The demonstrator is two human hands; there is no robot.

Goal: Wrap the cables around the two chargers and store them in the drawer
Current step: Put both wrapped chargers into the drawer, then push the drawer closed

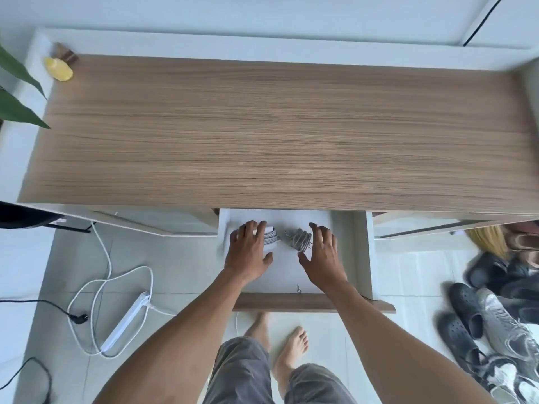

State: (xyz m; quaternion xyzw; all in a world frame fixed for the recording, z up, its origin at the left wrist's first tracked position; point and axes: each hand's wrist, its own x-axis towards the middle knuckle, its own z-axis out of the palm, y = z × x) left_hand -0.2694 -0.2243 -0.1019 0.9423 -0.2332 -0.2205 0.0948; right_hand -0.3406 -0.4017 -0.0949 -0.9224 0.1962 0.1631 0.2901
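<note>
Both bundles sit inside the open white drawer (pixel 344 258): left hand (pixel 248 252) rests spread-fingered over the white cable-wrapped charger (pixel 269 236); right hand (pixel 320 258), fingers released, hovers beside the grey cable-wound charger (pixel 299 239).

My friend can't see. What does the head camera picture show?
Two hands, left hand and right hand, rest by two cable-wrapped chargers inside an open white drawer under a wooden desk. Shoes and a power strip lie on the floor.
</note>
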